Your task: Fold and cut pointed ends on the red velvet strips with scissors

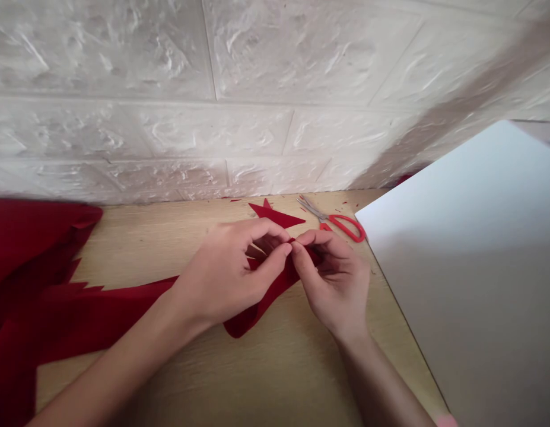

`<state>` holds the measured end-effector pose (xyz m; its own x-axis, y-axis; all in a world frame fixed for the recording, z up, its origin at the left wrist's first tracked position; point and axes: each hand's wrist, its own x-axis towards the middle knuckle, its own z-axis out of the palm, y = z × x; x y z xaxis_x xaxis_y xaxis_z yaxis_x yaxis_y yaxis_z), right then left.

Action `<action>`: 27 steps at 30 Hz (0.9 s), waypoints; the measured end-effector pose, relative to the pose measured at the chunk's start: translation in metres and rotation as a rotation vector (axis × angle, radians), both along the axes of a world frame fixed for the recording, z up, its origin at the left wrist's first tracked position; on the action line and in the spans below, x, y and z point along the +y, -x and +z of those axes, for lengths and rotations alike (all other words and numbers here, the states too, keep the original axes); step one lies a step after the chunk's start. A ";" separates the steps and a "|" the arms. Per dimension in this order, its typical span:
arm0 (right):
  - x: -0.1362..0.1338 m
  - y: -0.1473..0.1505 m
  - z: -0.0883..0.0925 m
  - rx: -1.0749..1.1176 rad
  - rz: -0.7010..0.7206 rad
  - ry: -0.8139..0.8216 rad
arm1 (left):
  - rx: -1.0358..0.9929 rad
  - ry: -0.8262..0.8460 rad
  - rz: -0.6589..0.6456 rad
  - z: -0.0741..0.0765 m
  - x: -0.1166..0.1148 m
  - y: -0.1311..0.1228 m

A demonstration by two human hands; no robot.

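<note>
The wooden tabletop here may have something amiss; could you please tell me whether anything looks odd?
Small red scraps lie scattered on the wooden tabletop around the red-handled scissors, and the red sheet has a jagged edge, so they look like cutting leftovers.

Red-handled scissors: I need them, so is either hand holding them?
No, the red-handled scissors lie on the wooden table, beyond the right hand.

Two hands (219, 276) (332, 284), one pair of scissors (341, 226).

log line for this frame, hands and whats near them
left hand: pinching red sheet | right hand: pinching same sheet | scissors: on table, beyond hands
</note>
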<state>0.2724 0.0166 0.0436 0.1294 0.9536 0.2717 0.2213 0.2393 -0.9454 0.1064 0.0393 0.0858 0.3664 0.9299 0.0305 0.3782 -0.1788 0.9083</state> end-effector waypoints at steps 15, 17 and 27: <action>0.006 -0.020 -0.001 0.014 0.130 0.038 | -0.048 0.089 0.193 -0.001 0.009 0.008; 0.008 -0.020 0.000 0.033 0.126 0.053 | -0.067 0.097 0.206 0.000 0.011 0.010; 0.009 -0.024 0.005 -0.011 0.156 0.170 | -0.046 0.004 0.202 -0.007 0.012 0.012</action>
